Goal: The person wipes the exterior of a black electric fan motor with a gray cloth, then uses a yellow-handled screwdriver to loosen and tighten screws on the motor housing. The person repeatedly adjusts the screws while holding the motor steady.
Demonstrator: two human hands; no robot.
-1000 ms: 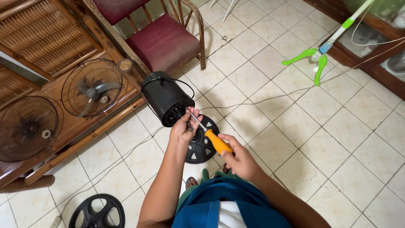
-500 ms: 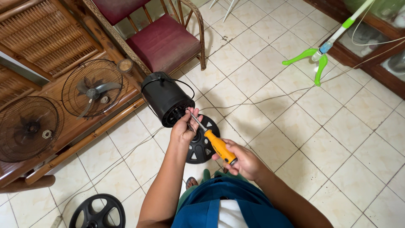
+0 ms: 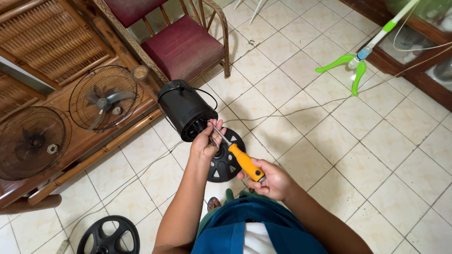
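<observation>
A black fan motor housing [image 3: 186, 109] stands in front of me, tilted, with its open end facing me. My left hand [image 3: 207, 141] rests against the rim of that open end, fingers closed around it. My right hand [image 3: 273, 181] grips the orange handle of a screwdriver [image 3: 238, 154]. The metal shaft points up and left, and its tip sits at the housing's rim beside my left fingers. A round black fan base [image 3: 226, 160] lies on the tiled floor under both hands.
Two caged fan heads [image 3: 102, 98] [image 3: 30, 141] lie on a wooden bench at the left. A red-cushioned chair [image 3: 181, 44] stands behind the housing. A second black round base [image 3: 109, 235] lies lower left. A green and white stand [image 3: 358, 63] is at upper right. Cords cross the floor.
My right hand has slid a little down and right along with the screwdriver handle. The left hand and the housing have stayed where they were.
</observation>
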